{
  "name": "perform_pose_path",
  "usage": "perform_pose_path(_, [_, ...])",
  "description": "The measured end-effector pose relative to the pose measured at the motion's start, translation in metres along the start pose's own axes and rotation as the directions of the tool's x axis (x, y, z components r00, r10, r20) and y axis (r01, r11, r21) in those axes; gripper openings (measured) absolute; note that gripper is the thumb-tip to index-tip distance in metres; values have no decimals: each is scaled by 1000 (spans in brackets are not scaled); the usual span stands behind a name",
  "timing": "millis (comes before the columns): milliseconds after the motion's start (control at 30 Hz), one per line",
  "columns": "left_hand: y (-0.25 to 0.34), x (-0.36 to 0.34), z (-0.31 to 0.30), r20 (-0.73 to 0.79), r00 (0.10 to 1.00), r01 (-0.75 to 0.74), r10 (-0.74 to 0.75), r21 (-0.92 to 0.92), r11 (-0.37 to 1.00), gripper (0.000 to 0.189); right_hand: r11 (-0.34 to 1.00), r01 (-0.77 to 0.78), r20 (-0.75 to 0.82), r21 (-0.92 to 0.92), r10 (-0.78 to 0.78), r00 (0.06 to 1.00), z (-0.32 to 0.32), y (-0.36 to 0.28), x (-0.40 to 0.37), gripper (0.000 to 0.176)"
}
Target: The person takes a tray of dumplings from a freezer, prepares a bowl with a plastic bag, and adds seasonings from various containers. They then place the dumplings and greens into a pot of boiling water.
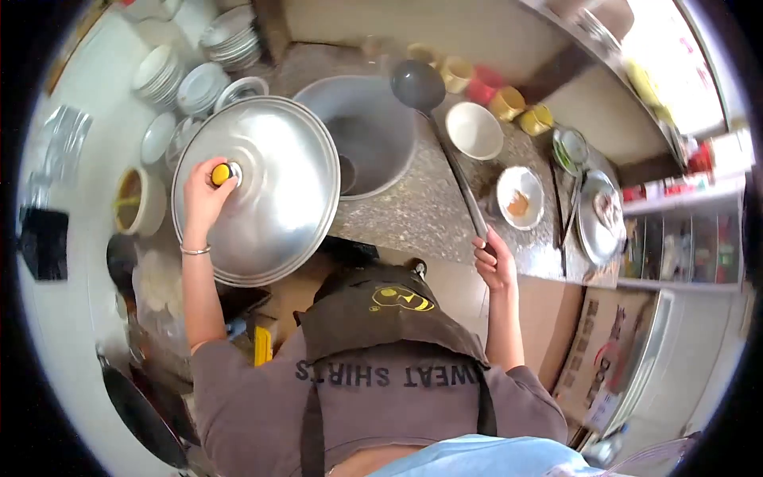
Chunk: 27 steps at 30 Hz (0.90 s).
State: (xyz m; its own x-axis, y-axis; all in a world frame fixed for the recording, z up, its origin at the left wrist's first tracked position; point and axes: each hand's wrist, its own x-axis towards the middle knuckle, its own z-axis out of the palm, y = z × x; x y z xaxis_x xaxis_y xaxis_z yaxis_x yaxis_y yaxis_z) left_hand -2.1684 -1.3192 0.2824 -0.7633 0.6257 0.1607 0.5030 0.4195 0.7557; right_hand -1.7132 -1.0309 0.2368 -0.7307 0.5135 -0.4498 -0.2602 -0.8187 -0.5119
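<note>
My left hand (207,199) is closed around the yellow-topped knob of a large round metal pot lid (278,199). The lid is held over the near left side of a big grey pot (385,127), hiding part of its mouth. In my right hand (497,262) is the end of a long-handled dark ladle (418,85). Its bowl is raised by the pot's far right rim. To the right of the ladle are a white bowl (474,130) and another white bowl (520,198) with something brown inside.
Stacked white plates (230,38) stand at the back left. Yellow and red cups (484,84) line the back of the speckled counter (405,219). Another metal lid (598,226) lies on the right, near a glass-fronted cabinet (683,238). A cardboard box (596,350) sits low right.
</note>
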Motion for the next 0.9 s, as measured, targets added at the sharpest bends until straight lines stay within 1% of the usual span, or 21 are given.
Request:
perform_pose_path(67, [11,21,20,25,999,-24,24,-4,1000,32,992,102,-125,-78,-111,986,-6,-5,-39,45])
perform_pose_path(100, [9,42,43,81,995,-57,61,-59,997,33,968,212,-182,-134,-234,955,-18,-2,-72,45])
perform_pose_path(133, [17,50,54,122,989,-79,87,-73,994,33,949,240,-242,-206,-287,927,-22,-1,-86,45])
perform_pose_path(200, [33,62,71,149,978,-144,148,-34,989,35,908,294,-340,-297,-388,857,-35,7,-111,47])
perform_pose_path(233, [26,73,81,187,968,-161,165,-34,986,36,908,305,-370,-289,-399,839,-38,9,-120,47])
perform_pose_path(300, [21,88,101,228,951,-203,208,-46,978,36,848,280,-451,-449,-486,748,-46,13,-134,49])
perform_pose_path(333, [24,91,108,239,942,-230,235,-46,972,36,848,288,-462,-444,-493,737,-54,16,-139,49])
perform_pose_path(400, [30,95,120,264,932,-243,250,-60,968,37,799,289,-498,-527,-566,656,-69,22,-148,49])
perform_pose_path(467, [33,103,131,286,923,-245,255,-72,967,37,793,287,-522,-537,-579,626,-72,25,-155,49])
perform_pose_path(533, [31,108,141,316,909,-262,271,-71,963,37,752,251,-537,-609,-625,566,-80,30,-159,48])
perform_pose_path(567, [34,109,144,320,906,-267,277,-76,961,37,751,254,-541,-609,-628,560,-82,33,-161,48])
perform_pose_path(633, [42,108,146,344,898,-287,273,-11,958,37,688,212,-531,-694,-689,494,-88,38,-164,49])
perform_pose_path(667, [42,109,148,348,896,-291,277,-14,957,37,688,213,-534,-694,-690,489,-89,41,-165,49])
perform_pose_path(733, [40,111,151,354,894,-263,274,-80,962,37,660,180,-535,-729,-714,452,-87,41,-168,47])
perform_pose_path(767, [40,111,152,356,894,-261,272,-80,962,37,662,178,-536,-728,-712,453,-89,42,-169,47])
perform_pose_path(833, [40,110,150,343,899,-261,271,-77,962,37,461,-72,-452,-884,-807,380,-94,44,-173,46])
perform_pose_path(867, [41,108,147,339,903,-255,265,-74,964,37,458,-73,-448,-886,-806,388,-98,46,-173,46])
perform_pose_path(900, [44,106,143,335,906,-263,260,-39,964,37,276,-147,-311,-950,-887,342,-103,48,-174,46])
